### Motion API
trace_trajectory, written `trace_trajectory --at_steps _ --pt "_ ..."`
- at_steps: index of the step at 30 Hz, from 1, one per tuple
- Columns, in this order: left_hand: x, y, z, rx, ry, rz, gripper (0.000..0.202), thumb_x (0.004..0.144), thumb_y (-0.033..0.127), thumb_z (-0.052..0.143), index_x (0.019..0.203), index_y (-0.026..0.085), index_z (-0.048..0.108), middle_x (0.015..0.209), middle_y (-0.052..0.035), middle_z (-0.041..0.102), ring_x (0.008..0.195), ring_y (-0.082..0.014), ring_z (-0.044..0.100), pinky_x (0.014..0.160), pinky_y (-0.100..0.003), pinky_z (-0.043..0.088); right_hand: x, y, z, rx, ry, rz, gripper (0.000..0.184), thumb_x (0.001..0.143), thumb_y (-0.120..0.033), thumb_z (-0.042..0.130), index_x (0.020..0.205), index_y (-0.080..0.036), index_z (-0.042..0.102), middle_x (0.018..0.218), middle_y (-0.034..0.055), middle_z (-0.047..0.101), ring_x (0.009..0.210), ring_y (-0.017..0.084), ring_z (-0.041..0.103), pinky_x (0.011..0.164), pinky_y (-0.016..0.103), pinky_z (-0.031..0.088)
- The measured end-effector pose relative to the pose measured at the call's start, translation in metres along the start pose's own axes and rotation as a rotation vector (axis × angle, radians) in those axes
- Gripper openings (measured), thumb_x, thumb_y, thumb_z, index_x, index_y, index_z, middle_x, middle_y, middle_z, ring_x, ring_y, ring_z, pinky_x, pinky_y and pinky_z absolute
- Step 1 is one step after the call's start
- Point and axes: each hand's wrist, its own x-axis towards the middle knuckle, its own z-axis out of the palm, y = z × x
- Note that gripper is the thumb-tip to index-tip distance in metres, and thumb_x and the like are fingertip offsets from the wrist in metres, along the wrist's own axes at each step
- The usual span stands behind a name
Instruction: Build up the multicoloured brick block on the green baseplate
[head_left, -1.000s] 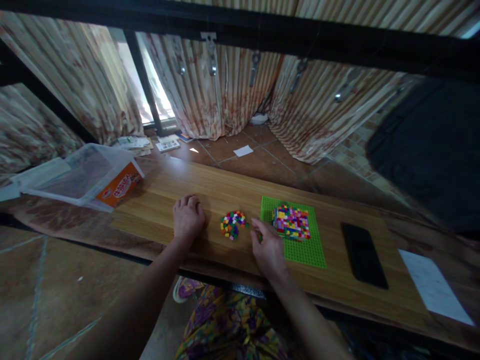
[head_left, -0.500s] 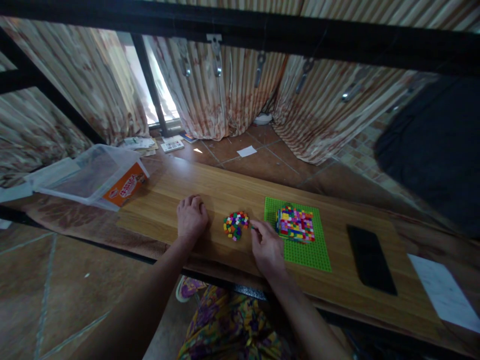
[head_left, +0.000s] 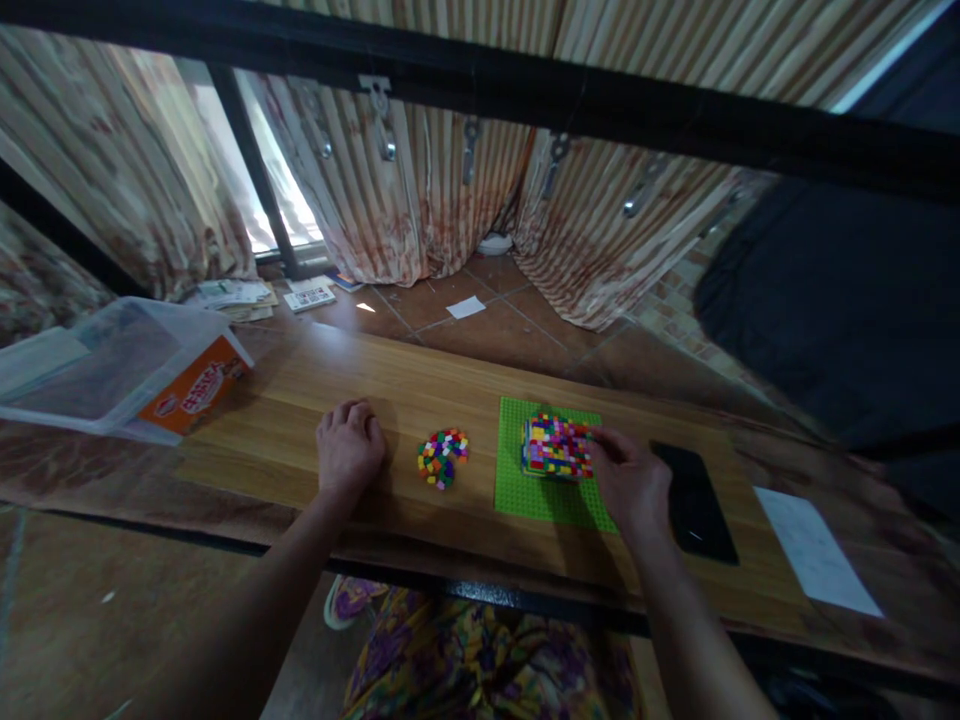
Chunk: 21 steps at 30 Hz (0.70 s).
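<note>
A block built of small multicoloured toy bricks (head_left: pixel 556 450) stands on a green studded baseplate (head_left: pixel 514 490). At the block's right edge, my right hand (head_left: pixel 634 485) is pinched closed at the fingertips, apparently round a small brick; its colour is hard to make out. Left of the baseplate, a loose pile of small bricks (head_left: pixel 433 462) lies on the wooden board in a curved heap. My left hand (head_left: pixel 349 450) rests on the board to the left of this pile, its fingers curled in and apart from the bricks. Nothing shows in it, though its palm is hidden.
A clear plastic bin (head_left: pixel 112 370) with an orange label stands at the left end of the wooden board (head_left: pixel 300 385). On the right lie a black phone-like slab (head_left: pixel 694 505) and a white sheet of paper (head_left: pixel 817 550). A dark bar (head_left: pixel 450 70) crosses above.
My right hand has gone from beside the loose pile to the right edge of the brick block. My left hand stays resting on the board. The view has shifted to the right.
</note>
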Motion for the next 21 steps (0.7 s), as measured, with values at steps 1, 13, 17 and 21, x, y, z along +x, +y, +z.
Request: trace_trajectory --at_steps 1,13,17,21 --pt "0.000 0.000 0.000 0.000 0.003 0.001 0.028 0.087 0.026 0.043 0.101 0.016 0.065 0.114 -0.0133 0.064 0.105 -0.0305 0.055 0.094 -0.045 0.042 0.004 0.002 0.001 -0.036 -0.010 -0.014 0.028 0.081 -0.038 0.057 0.093 -0.017 0.073 0.090 0.0082 0.074 0.075 0.022 0.068 0.074 0.036 0.055" --pt "-0.001 -0.002 0.003 0.017 0.003 0.000 0.029 0.087 0.027 0.044 0.103 0.016 0.065 0.115 -0.0136 0.064 0.106 -0.0313 0.055 0.094 -0.045 0.042 0.009 0.003 0.016 -0.228 -0.048 -0.129 0.039 0.083 -0.031 0.046 0.113 -0.017 0.066 0.092 0.0086 0.072 0.077 0.021 0.068 0.072 0.035 0.053" --pt "-0.001 -0.001 0.003 0.014 0.005 -0.010 0.029 0.087 0.027 0.045 0.104 0.015 0.065 0.115 -0.0135 0.064 0.106 -0.0312 0.055 0.094 -0.045 0.042 0.010 0.003 0.014 -0.226 -0.007 -0.136 0.037 0.083 -0.033 0.048 0.111 -0.017 0.066 0.090 0.0088 0.072 0.076 0.021 0.068 0.073 0.035 0.053" --pt "-0.001 0.000 0.001 0.011 -0.003 -0.016 0.029 0.087 0.027 0.044 0.104 0.016 0.065 0.116 -0.0135 0.064 0.106 -0.0317 0.055 0.093 -0.046 0.042 0.007 0.003 0.013 -0.136 0.011 -0.105 0.034 0.083 -0.037 0.050 0.105 -0.017 0.068 0.088 0.0083 0.073 0.073 0.021 0.068 0.074 0.036 0.054"
